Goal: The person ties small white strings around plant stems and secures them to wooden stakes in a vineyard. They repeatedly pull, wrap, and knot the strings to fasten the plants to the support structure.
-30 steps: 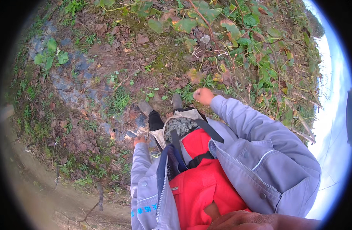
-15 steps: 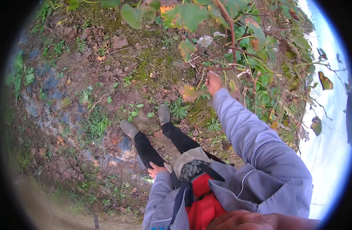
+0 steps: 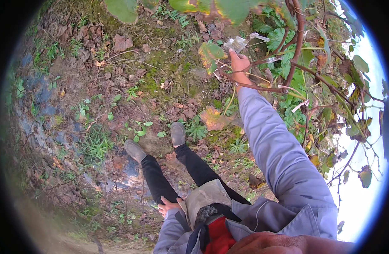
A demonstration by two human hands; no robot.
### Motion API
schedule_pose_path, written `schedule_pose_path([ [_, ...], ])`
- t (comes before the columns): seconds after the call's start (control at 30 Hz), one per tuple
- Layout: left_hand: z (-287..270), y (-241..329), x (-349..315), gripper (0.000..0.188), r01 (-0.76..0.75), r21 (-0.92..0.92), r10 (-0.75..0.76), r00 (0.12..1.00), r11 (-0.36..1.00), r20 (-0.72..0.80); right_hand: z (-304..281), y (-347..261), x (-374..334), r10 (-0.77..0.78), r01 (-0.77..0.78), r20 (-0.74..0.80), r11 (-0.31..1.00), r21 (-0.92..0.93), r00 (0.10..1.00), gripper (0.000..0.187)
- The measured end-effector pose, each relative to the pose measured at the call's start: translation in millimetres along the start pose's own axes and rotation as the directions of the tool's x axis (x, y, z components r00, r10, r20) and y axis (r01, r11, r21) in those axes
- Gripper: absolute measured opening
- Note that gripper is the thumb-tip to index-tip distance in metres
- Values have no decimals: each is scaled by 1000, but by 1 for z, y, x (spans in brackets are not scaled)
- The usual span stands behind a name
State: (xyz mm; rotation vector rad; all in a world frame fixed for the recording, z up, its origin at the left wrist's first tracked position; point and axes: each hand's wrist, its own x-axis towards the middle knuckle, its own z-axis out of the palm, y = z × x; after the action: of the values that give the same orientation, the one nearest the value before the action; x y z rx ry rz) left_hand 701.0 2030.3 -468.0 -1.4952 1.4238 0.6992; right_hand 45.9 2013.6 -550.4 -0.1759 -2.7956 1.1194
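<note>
My right hand [image 3: 240, 65] reaches out among the vine stems, fingers curled closed. Its fingertips lie against or just below a crumpled whitish, see-through scrap [image 3: 237, 43]; whether they grip it I cannot tell. A thin brown vine branch [image 3: 266, 89] crosses over my right wrist. Beside the hand hangs a green leaf with yellow-brown edges [image 3: 211, 56]. At my waist, my left hand [image 3: 168, 206] is closed at the edge of a beige pouch [image 3: 207, 197], the thumb by its rim. Dark grey contents show in the pouch's mouth.
A thicker vine stem [image 3: 298, 46] rises to the right of my hand, with pale ties [image 3: 300, 106] on nearby shoots. Large leaves [image 3: 232, 9] hang along the top. My shoes [image 3: 178, 133] stand on ground with dry leaves, moss and weeds [image 3: 98, 139].
My right hand has moved farther out, past the thin branch to the whitish scrap. The vine appears larger and nearer. My left hand and the pouch sit slightly lower in view.
</note>
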Motion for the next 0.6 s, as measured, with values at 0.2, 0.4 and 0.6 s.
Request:
schedule_pose_path([
  [0.2, 6, -2, 4, 97, -9, 28, 10, 999, 1000, -49, -4, 14, 2, -17, 11, 30, 979, 205, 999, 36],
  [0.4, 0, 1, 5, 94, 9, 38, -7, 999, 999, -47, -17, 4, -2, -33, 14, 154, 992, 125, 987, 42],
  [0.6, -2, 0, 4, 94, 1, 44, 1, 999, 999, -49, -12, -11, 4, -134, 156, 93, 945, -287, 987, 47],
])
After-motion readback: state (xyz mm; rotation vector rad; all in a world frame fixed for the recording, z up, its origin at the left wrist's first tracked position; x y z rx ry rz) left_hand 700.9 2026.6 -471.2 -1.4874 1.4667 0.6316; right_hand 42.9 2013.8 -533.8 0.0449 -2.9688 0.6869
